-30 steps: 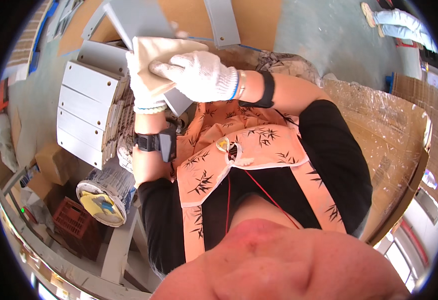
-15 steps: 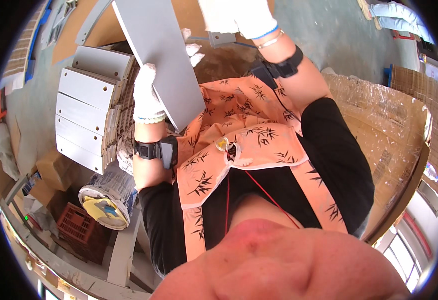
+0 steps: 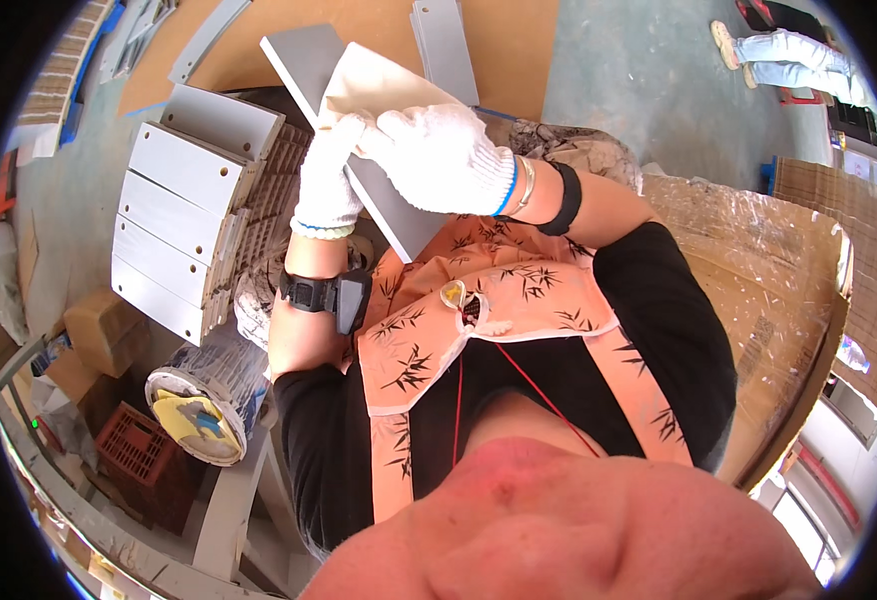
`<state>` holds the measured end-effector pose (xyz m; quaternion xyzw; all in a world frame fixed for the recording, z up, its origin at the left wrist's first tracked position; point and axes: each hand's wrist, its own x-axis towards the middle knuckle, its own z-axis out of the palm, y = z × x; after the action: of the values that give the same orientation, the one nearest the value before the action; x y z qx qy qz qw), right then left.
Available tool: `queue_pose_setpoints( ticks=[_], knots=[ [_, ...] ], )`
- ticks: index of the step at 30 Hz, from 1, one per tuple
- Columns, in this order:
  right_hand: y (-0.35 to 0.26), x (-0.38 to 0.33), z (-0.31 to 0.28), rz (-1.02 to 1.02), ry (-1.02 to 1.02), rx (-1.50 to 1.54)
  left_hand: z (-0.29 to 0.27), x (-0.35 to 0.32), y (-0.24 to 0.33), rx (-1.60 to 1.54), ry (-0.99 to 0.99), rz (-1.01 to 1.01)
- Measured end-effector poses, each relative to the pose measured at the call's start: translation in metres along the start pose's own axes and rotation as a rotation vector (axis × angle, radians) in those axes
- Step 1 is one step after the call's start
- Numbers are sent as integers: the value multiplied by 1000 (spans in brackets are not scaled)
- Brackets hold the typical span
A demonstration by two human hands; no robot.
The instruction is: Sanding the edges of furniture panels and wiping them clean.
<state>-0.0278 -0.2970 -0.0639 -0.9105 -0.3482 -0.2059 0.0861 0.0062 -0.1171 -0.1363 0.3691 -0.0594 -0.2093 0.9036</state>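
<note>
A long grey board [image 3: 399, 215] slants across my lap, its far end reaching up toward the left. My left hand [image 3: 331, 180], in a white knit glove, is closed on the board's left edge. Over the board's face, my gloved right hand [image 3: 439, 155] grips a cream sheet [image 3: 384, 80]; whether it is cloth or paper I cannot tell. The sheet hides the middle of the board, and its flap sticks up past my right fingers. The two gloves meet at the board's edge.
At left stands a stack of grey panels [image 3: 174, 215] with holes at the corners. Nearby are a paint-smeared bucket [image 3: 199, 415] and a red-brown crate [image 3: 144, 450]. Other grey pieces [image 3: 446, 50] lie on brown sheeting ahead. A large cardboard surface [image 3: 759, 290] is at right; a person's legs [image 3: 794, 50] show far right.
My right hand has come down and left from the top onto the board, with the cream sheet in it. The board has shifted a little right and tilted. My left hand still holds it.
</note>
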Motion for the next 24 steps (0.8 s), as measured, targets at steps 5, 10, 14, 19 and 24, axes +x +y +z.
queue_pose_setpoints(
  ticks=[5,10,14,19,24],
  knots=[
    [24,8,-22,24,-106,504,-7,-4,4,-147,-3,2],
    [23,-20,-70,537,199,1597,16,-10,23,-155,-4,87],
    [-24,-20,-200,306,109,1739,6,-21,33,-162,26,163],
    [-51,-29,-254,-710,35,1396,-9,-16,28,-8,165,239],
    [-80,-42,-264,-838,49,1244,-1,-13,31,-30,30,258]
  ],
)
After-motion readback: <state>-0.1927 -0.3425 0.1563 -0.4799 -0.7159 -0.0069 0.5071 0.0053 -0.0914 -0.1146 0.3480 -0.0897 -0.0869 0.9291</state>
